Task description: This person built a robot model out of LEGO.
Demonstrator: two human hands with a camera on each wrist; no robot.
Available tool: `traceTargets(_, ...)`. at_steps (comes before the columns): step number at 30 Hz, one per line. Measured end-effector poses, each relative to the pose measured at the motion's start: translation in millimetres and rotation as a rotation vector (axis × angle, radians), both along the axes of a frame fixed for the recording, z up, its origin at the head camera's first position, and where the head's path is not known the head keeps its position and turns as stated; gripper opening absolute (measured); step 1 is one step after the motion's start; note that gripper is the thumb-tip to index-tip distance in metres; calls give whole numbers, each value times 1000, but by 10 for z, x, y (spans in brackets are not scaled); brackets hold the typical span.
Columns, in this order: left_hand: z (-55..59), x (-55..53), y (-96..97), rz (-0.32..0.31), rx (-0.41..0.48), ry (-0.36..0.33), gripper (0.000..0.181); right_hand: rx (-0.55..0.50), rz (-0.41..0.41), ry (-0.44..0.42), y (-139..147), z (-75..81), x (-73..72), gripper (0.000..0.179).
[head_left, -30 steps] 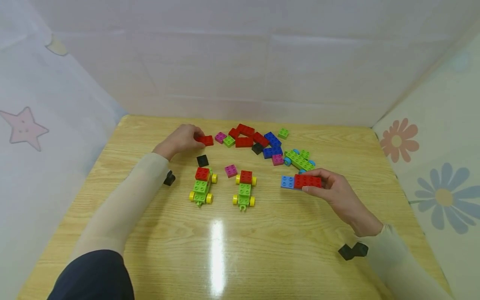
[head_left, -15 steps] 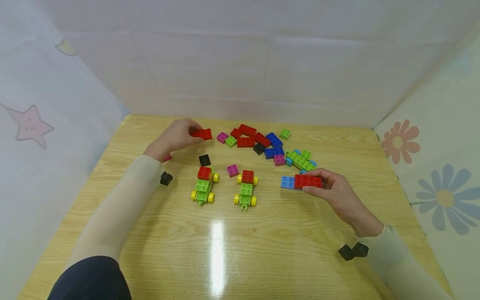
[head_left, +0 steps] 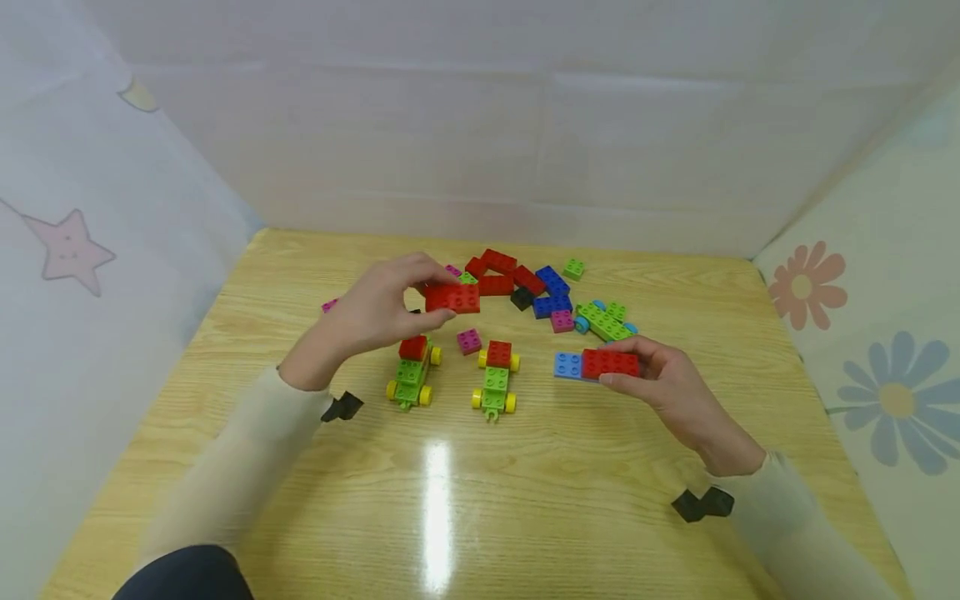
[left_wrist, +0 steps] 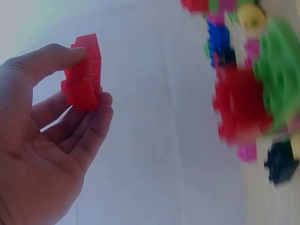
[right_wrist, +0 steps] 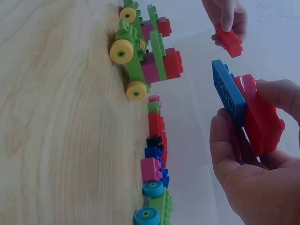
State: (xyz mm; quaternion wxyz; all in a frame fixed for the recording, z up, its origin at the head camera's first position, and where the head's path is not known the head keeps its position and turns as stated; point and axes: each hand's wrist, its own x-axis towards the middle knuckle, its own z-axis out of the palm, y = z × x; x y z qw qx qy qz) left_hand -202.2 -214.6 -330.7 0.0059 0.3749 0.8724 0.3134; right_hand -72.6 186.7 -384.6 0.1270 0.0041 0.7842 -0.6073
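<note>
Between thumb and fingers my left hand (head_left: pixel 378 308) pinches a red brick (head_left: pixel 453 298), held up over the table. The left wrist view shows the same red brick (left_wrist: pixel 85 72) with the thumb on one side and fingertips under it. My right hand (head_left: pixel 678 392) grips a stack of a red brick (head_left: pixel 611 363) on a light blue brick (head_left: pixel 567 365), whose studded end sticks out to the left. In the right wrist view the blue brick (right_wrist: pixel 228 91) is a flat plate pressed against the red one. A gap separates the two hands.
Two green cars with yellow wheels, a left car (head_left: pixel 409 377) and a middle car (head_left: pixel 495 382), stand on the wooden table (head_left: pixel 360 500). Loose red bricks (head_left: pixel 496 285), blue bricks (head_left: pixel 552 305) and a pink brick (head_left: pixel 469 341) lie behind. A green blue-wheeled base (head_left: pixel 604 322) sits behind my right hand.
My left hand has lifted the red brick off the far left of the table and carried it right, nearer the right hand. My right hand has hardly moved.
</note>
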Motion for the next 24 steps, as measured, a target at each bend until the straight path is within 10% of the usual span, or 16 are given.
traceTargets(10,-111,484,490,-163,143,-42,35,-46,61,47,-190,128,-6,43)
traceTargets(24,-186,567,644,-192,180,-65,33,-93,109,74,-329,152,-27,38)
